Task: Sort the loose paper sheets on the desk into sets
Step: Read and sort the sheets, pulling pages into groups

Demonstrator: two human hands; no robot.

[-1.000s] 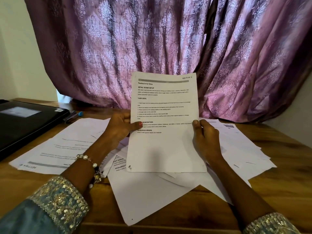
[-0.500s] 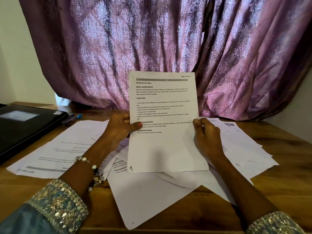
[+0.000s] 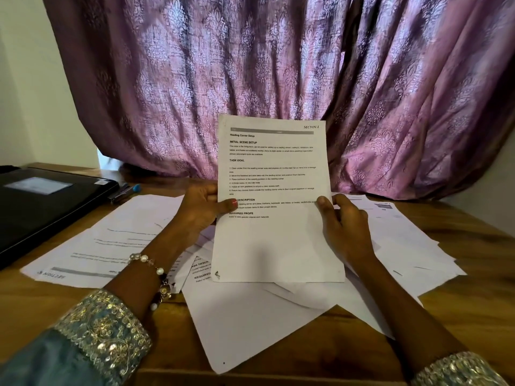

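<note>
A printed sheet (image 3: 274, 240) marked "SECTION 1" stands upright in front of me, above the desk. My left hand (image 3: 199, 208) pinches its left edge, thumb on the printed face. My right hand (image 3: 344, 224) pinches its right edge the same way. Below and around it, several loose paper sheets (image 3: 250, 321) lie scattered and overlapping on the wooden desk (image 3: 473, 316). One sheet at the left (image 3: 92, 254) lies upside down to me with a "SECTION" heading. More sheets (image 3: 412, 240) fan out at the right.
A closed black laptop (image 3: 41, 201) lies at the desk's left edge. Two pens (image 3: 124, 192) lie beside it. A purple patterned curtain (image 3: 250, 65) hangs right behind the desk. Bare wood shows at the front right and front left.
The held sheet and both hands stay nearly still. The view has shifted slightly.
</note>
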